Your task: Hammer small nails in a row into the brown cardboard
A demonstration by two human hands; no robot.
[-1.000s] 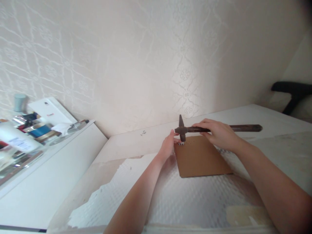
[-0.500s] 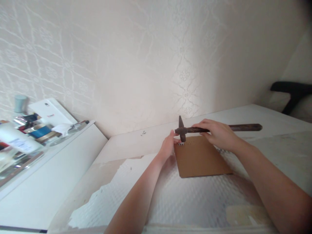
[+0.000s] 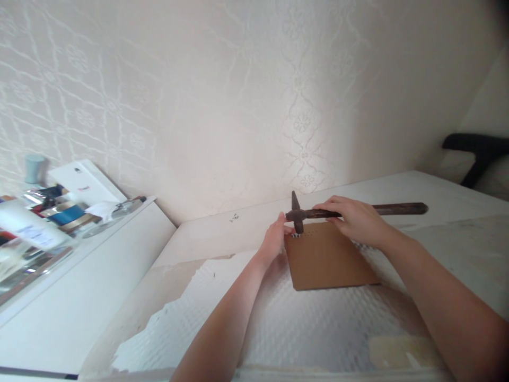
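Clock directions are taken from the middle of a flat brown board (image 3: 332, 260), twelve o'clock being toward the wall. Nearest, from four round to eight o'clock, a whitish, ripple-textured sheet (image 3: 286, 318) with a ragged edge covers part of a pale bench (image 3: 186, 244). The board lies on this sheet.

At one o'clock, over the board's far edge, the right hand (image 3: 356, 220) has its fingers closed around the handle of a dark hammer (image 3: 318, 213). The handle runs sideways through the grip, its butt sticking out toward two o'clock; the head is at eleven, just beyond the fingertips.

At ten o'clock, by the board's far left corner, is the left hand (image 3: 274, 236), its fingers partly bent beside the hammer head. Whether they pinch anything cannot be told. Small silvery pieces (image 3: 296, 235) stand in a short row at this corner, right by these fingers and under the hammer head; contact with the head is unclear. Tiny dark marks (image 3: 310, 232) continue the row to the right.

Further off at ten, small dark bits (image 3: 234, 217) lie on the bench. At nine, a white cabinet (image 3: 83, 292) carries a jumble of items, including a white box (image 3: 89, 183). At two, part of a black chair (image 3: 477, 143) shows. Behind everything rises a patterned, papered wall (image 3: 222, 106).
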